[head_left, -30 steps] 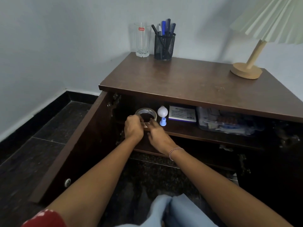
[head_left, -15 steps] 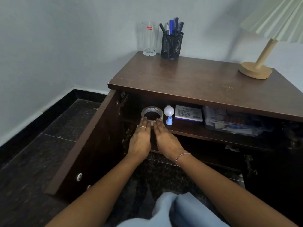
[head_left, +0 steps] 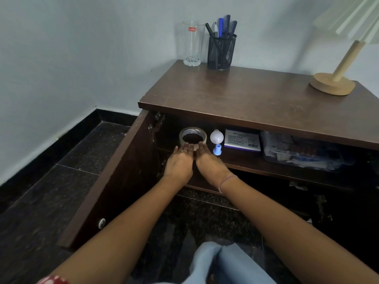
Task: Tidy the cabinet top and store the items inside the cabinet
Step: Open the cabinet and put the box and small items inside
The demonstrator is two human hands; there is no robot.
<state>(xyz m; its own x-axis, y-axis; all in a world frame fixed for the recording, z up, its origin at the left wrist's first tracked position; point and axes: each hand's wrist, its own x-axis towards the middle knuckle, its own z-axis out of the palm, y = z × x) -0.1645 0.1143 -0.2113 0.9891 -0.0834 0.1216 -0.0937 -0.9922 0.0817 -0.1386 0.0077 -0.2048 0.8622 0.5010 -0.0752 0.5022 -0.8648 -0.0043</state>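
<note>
A roll of clear tape (head_left: 192, 132) lies on the upper shelf (head_left: 242, 161) inside the open dark wooden cabinet (head_left: 256, 103). My left hand (head_left: 180, 163) and my right hand (head_left: 209, 162) lie side by side, fingers straight, fingertips touching the front of the tape roll. Right of the roll stand a white bulb on a blue base (head_left: 217, 141), a purple-edged box (head_left: 242, 140) and a clear plastic bag of small items (head_left: 303, 151). On the cabinet top stand a drinking glass (head_left: 192, 44), a black mesh pen holder (head_left: 221, 49) and a lamp (head_left: 336, 78).
The left cabinet door (head_left: 114, 181) stands swung open toward me, with a round knob (head_left: 101, 223). The right door is open too, dark and hard to see. Dark stone floor lies below, and my light blue clothing (head_left: 221, 265) shows at the bottom.
Both hands let go of the tape roll and flattened out; now their straight fingertips touch its front. The view has shifted left and slightly back.
</note>
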